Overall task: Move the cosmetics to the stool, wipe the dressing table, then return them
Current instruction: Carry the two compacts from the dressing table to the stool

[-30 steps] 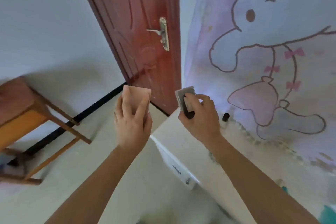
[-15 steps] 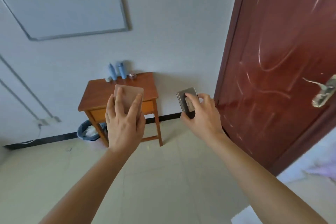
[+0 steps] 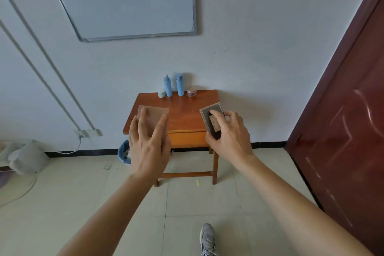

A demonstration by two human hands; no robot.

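My left hand (image 3: 148, 145) grips a flat pink cosmetic case (image 3: 154, 116), held upright in front of me. My right hand (image 3: 228, 137) grips a grey and black cosmetic case (image 3: 212, 114). Both are raised in the air, short of a small wooden stool (image 3: 182, 114) that stands against the white wall ahead. At the stool's back edge stand two blue bottles (image 3: 168, 86) (image 3: 179, 85), a small white-green jar (image 3: 161, 94) and a small pink jar (image 3: 191, 92). The dressing table is out of view.
A dark red door (image 3: 342, 120) fills the right side. A whiteboard (image 3: 128, 0) hangs above the stool. A blue bin (image 3: 124, 155) sits left of the stool, with a cable and a grey bag (image 3: 27, 158) on the floor further left. My shoe (image 3: 207, 239) shows below.
My view has swung left from the dressing table and patterned wall to the stool, which is now centred and closer. Both hands still hold their cases.
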